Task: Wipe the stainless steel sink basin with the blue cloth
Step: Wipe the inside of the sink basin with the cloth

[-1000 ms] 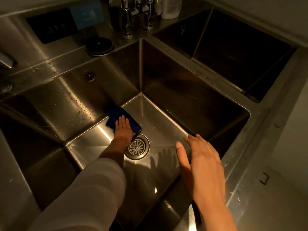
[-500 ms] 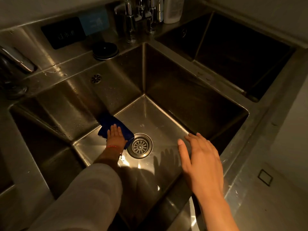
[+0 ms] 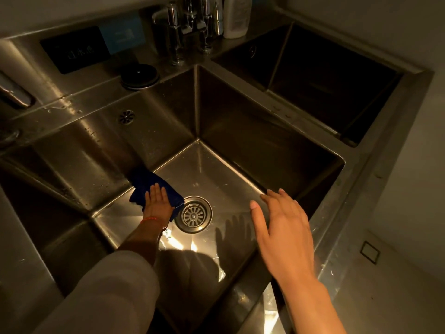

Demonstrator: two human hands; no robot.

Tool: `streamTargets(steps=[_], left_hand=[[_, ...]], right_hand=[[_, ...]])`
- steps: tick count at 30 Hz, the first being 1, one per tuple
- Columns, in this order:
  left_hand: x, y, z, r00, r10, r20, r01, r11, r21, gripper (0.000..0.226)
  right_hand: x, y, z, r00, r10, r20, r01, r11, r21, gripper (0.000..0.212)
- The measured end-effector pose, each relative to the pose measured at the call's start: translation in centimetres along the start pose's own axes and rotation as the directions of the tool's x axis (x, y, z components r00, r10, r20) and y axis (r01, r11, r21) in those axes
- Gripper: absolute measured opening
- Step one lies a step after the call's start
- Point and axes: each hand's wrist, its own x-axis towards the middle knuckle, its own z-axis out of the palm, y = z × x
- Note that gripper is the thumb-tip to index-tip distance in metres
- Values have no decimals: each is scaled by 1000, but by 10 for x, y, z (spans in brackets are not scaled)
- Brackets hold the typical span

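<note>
The folded deep-blue cloth point(image 3: 154, 186) is plain and unpatterned, lying at nine o'clock from the round silver drain strainer point(image 3: 193, 214), whose slots radiate like spokes. The brushed stainless steel sink basin point(image 3: 240, 145) glows warm gold-brown, speckled with pale droplets on its ten o'clock wall. The left hand point(image 3: 157, 201) carries a thin red-orange wrist thread above a cream sleeve point(image 3: 108, 292). At twelve o'clock stands a white plastic bottle point(image 3: 237, 18); the black panel point(image 3: 74, 50) bears faint, perhaps white, marks.

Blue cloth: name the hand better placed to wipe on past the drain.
Left. The left hand already presses flat on the blue cloth beside the drain; the right hand hovers empty above the sink basin.
</note>
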Motion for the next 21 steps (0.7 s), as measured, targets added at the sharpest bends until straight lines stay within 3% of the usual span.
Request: streamTargets(steps=[6, 12, 21], left_hand=[[1, 5, -1, 1000, -6, -12, 6, 1000, 1, 69], [11, 11, -3, 999, 13, -31, -14, 1000, -3, 70], [25, 27, -18, 997, 71, -38, -70, 997, 35, 71]], right_hand=[[8, 2, -6, 999, 1, -46, -2, 1000, -21, 58], [33, 19, -12, 1000, -8, -5, 7, 993, -120, 46], [39, 27, -8, 998, 42, -42, -45, 998, -53, 49]])
